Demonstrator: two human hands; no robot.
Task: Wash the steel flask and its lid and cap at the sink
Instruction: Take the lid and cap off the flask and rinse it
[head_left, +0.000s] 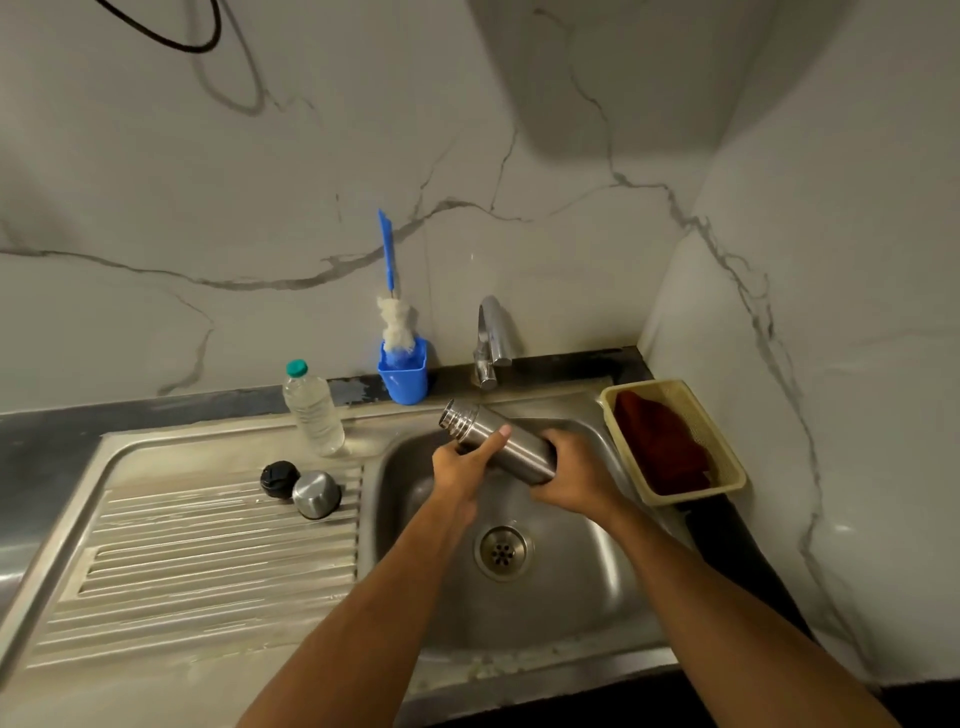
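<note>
Both our hands, left hand (460, 462) and right hand (574, 475), grip the steel flask (498, 439) (tilted, uncapped) over the sink (571, 587), fingers wrapped round its body.

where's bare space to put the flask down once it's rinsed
The ribbed drainboard is bare in front of the black lid and steel cap. It's crowded at the back by the water bottle and the blue brush cup.

Both bare forearms reach forward from the lower edge, converging; the left hand (464, 464) curls its fingers around the steel flask (498, 440), thumb laid along its upper side; the right hand (577, 475) wraps the flask's base end, knuckles up, wrist slightly bent.
</note>
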